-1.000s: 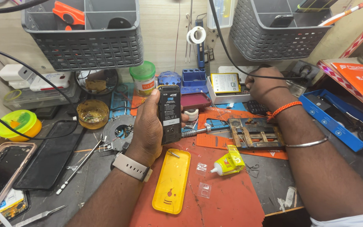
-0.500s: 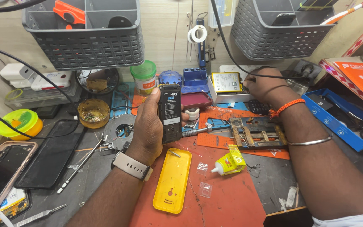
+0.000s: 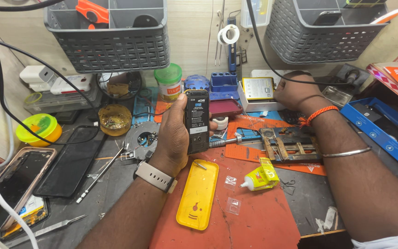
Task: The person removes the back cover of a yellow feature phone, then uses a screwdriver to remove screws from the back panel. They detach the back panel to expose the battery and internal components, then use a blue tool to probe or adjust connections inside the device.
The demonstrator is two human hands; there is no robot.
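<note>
Blue-white label on held phone [image 3: 196,121]; yellow glue packet [image 3: 262,174]

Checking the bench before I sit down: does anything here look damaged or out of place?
The orange mat shows a crack line near its front edge. The yellow back cover lies off the opened phone held upright in the left hand. A small yellow glue tube lies tipped on its side.

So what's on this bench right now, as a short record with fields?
Left hand: holds a small dark phone body upright
Right hand: resting by a battery and a black cable at the back
Lying on the red mat: yellow back cover, yellow glue tube
Far left: phone in a clear case, tweezers
</note>
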